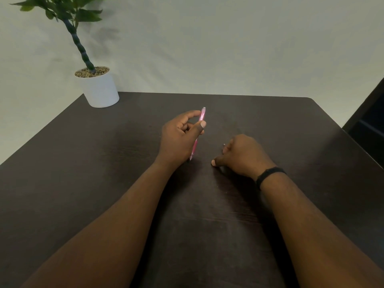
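Note:
My left hand [178, 138] holds a pink pen [195, 145] between thumb and curled fingers above the middle of the dark table [83, 163]. The pen stands nearly upright, its clicker end pointing away and its tip close to the tabletop. To the right, my right hand [241, 156] rests on the table with its fingers curled under and the thumb tip touching the wood. A small pale thing shows at its fingertips; I cannot tell what it is. A black band circles my right wrist.
A white pot [101, 90] with pebbles and a green plant stands at the table's far left corner. A pale wall runs behind the table. A dark piece of furniture [369, 125] sits past the right edge.

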